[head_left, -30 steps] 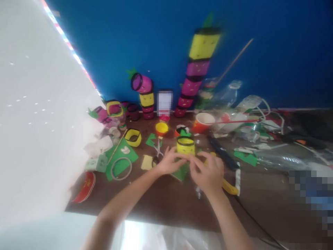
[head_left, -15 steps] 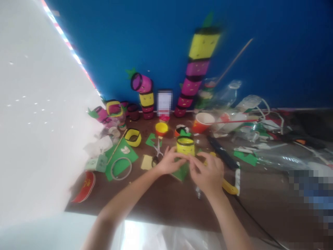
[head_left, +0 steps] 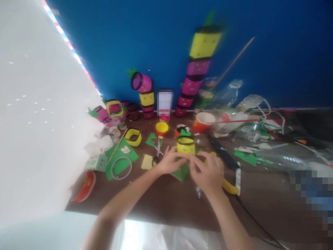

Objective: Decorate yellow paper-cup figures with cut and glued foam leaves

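Observation:
My left hand [head_left: 171,161] and my right hand [head_left: 207,173] meet at the fingertips in front of a yellow cup [head_left: 185,147] with a black rim. Both hands have their fingers pinched together, and whatever is between them is too small or hidden to make out. The cup stands upright just behind the fingertips, with small dark marks on its side. Under the hands lies a green sheet piece [head_left: 181,173]. Beside my right hand is a yellow tool [head_left: 230,188] with a black cord, partly covered by that hand. Scissors [head_left: 158,148] lie open beyond my left hand.
Stacked pink and yellow cups [head_left: 192,85] lean near the blue wall. A yellow black-rimmed cup [head_left: 133,137], green sheet [head_left: 131,156] and tape ring [head_left: 121,168] lie left. An orange paper cup [head_left: 204,122], a dark long tool [head_left: 223,152] and clear plastic bottles [head_left: 283,162] are right.

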